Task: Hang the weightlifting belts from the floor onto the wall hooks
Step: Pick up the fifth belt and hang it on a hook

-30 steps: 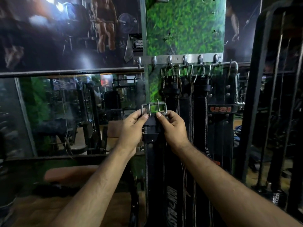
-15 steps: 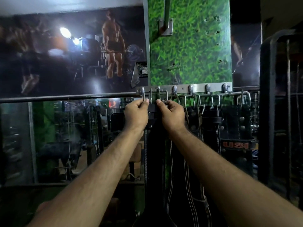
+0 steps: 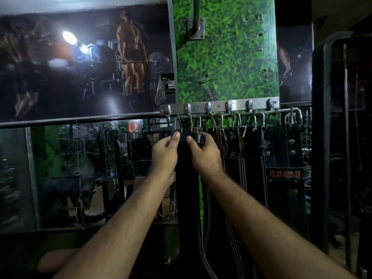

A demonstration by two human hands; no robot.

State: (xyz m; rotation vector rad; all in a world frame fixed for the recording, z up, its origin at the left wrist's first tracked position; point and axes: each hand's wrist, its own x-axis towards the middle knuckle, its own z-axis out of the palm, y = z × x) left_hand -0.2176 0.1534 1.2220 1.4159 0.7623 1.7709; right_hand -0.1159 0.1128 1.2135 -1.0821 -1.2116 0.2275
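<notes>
A steel hook rail (image 3: 218, 106) with several hooks runs across the green grass-patterned pillar. A black belt (image 3: 186, 190) hangs straight down below the second hook from the left (image 3: 188, 109), its metal buckle (image 3: 184, 124) at that hook. My left hand (image 3: 164, 153) pinches the belt's top from the left and my right hand (image 3: 203, 153) pinches it from the right, just under the buckle. Several more black belts (image 3: 251, 158) hang on the hooks to the right, one marked USI (image 3: 284, 174).
A mirror (image 3: 80, 168) with a dark rail above it fills the wall to the left, under a bodybuilding poster (image 3: 84, 63). A black metal rack frame (image 3: 330, 137) stands close on the right. A tan bench pad (image 3: 54, 260) lies low at the left.
Both hands lifted the belt from chest height up to the rail, and its buckle now sits at the second hook. My fingers have slid a little below the buckle.
</notes>
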